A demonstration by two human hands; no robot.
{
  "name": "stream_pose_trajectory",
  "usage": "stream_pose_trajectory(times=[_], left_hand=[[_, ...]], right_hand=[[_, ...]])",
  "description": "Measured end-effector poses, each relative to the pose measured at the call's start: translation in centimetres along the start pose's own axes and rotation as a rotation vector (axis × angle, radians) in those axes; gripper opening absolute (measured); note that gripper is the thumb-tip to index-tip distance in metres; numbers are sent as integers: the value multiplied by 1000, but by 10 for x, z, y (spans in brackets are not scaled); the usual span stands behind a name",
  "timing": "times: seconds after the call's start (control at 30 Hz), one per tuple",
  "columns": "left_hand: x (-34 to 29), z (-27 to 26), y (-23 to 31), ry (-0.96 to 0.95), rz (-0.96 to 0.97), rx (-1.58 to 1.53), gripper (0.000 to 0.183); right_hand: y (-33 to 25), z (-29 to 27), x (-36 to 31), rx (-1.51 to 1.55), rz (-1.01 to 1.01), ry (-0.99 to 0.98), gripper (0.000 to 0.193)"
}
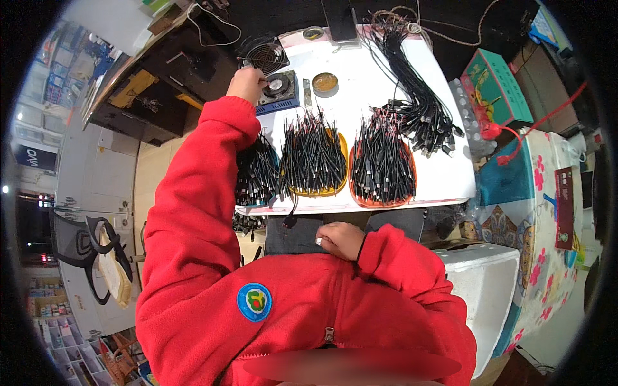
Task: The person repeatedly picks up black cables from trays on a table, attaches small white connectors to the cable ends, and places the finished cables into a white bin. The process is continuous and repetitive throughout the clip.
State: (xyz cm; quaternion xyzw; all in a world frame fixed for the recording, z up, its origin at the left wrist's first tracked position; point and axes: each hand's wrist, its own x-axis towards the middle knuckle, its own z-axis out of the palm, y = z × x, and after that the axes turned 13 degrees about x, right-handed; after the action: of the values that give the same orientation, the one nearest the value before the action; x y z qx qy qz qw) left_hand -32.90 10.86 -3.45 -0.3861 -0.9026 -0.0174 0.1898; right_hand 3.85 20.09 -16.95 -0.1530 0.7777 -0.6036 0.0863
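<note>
Though crowded, white table (360, 67) near cabinet (201, 64).

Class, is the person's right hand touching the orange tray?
No, the right hand is near the red jacket, apart from the orange tray.

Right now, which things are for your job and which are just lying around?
Likely for the job:
- black cables in the yellow tray and orange tray
- blue-sided device by the left hand
- round tin

Probably just lying around:
- green box
- white foam box
</note>
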Motion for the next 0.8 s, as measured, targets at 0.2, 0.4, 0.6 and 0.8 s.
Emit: stream_pose_trajectory(times=[0.2, 0.4, 0.6, 0.8], left_hand=[[-65, -97, 40, 167, -218, -836, 12], [-152, -179, 93, 203, -209, -1525, 12], [-213, -202, 135, -225, -115, -2294, 15], [-241, -203, 196, -172, -126, -2309, 15]], right_hand=[[-15, 16, -19, -35, 60, 52, 17], [-58, 29, -32, -55, 28, 172, 19], [-157, 20, -44, 37, -298, 675, 28], [-197, 49, -55, 41, -246, 634, 33]])
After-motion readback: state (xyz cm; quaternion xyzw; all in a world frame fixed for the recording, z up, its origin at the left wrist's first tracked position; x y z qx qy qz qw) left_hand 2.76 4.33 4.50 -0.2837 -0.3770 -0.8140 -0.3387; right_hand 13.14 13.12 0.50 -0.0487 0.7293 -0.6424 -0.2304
